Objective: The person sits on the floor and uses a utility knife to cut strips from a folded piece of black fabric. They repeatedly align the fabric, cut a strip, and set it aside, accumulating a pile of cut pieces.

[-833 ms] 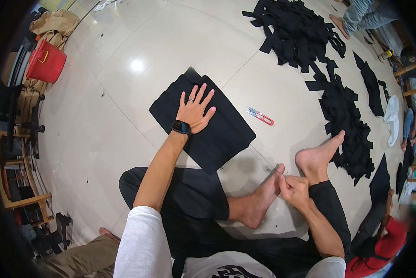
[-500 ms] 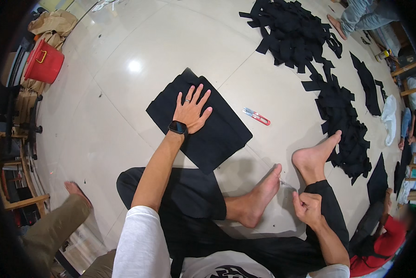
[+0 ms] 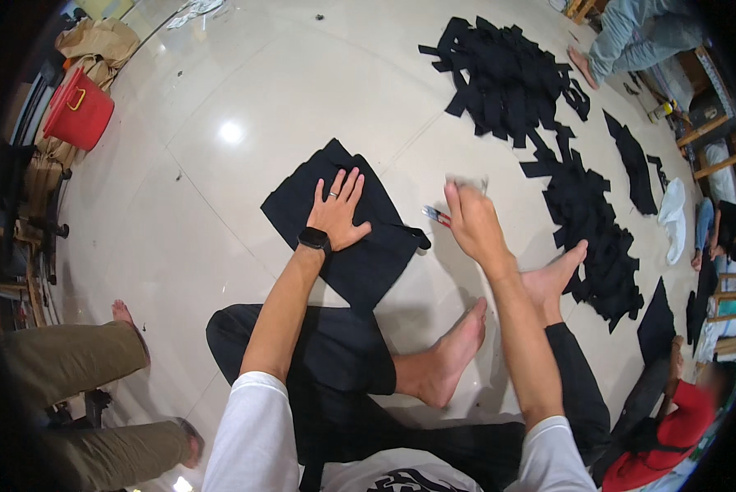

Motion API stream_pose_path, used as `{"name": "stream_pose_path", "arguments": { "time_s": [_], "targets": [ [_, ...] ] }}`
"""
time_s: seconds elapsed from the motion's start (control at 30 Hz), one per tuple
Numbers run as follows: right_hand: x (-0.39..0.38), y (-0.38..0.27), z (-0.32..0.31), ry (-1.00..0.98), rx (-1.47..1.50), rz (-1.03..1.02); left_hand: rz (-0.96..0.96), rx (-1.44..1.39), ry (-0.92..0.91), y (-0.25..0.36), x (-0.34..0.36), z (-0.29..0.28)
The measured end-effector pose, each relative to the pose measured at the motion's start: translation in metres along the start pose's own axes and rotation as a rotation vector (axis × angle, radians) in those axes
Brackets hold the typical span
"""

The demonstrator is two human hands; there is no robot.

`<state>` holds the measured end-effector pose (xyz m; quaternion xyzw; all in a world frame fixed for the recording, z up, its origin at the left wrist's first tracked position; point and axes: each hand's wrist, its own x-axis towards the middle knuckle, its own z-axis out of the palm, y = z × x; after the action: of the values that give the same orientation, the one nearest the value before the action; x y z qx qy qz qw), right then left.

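Note:
My left hand (image 3: 340,211) lies flat on a folded black cloth (image 3: 364,275), fingers spread, a watch on the wrist. At the cloth's right corner a narrow black strip (image 3: 417,235) sticks up and curls over. To the right of it, my right hand (image 3: 474,221) is raised with the fingers closed. Something thin, pale and smeared by motion shows by its fingertips; I cannot make out what it is. Close to that hand, partly behind it, are small red-handled thread snips (image 3: 437,216) on the floor.
Heaps of black fabric strips (image 3: 507,78) trail down the right side, reaching my foot. A red bucket (image 3: 79,109) stands at the upper left. Another person's legs (image 3: 81,357) are at the lower left; a person in red (image 3: 667,430) sits at the lower right.
My right hand has moved up and away from beside my foot to near the snips, still closed. A strip at the cloth's right corner now stands out. My left hand stays on the cloth.

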<state>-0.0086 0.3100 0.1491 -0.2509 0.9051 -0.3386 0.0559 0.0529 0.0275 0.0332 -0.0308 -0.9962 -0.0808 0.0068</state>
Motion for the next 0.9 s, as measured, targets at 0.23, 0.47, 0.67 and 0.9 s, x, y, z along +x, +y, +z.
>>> {"name": "stream_pose_path", "arguments": {
  "time_s": [0.23,0.47,0.67,0.9],
  "targets": [
    [-0.094,0.022,0.03,-0.264,-0.109,-0.039,0.012,-0.165,0.056,-0.005,-0.012,-0.001],
    [-0.096,0.014,0.065,-0.226,-0.043,0.223,0.037,-0.057,0.055,-0.003,-0.034,-0.018],
    [-0.093,0.017,0.071,-0.236,-0.047,0.252,0.04,-0.04,0.192,-0.016,-0.018,0.007],
    [-0.1,0.017,0.066,-0.096,0.065,0.202,-0.081,0.058,0.05,-0.022,-0.002,0.011]
  ]
}}
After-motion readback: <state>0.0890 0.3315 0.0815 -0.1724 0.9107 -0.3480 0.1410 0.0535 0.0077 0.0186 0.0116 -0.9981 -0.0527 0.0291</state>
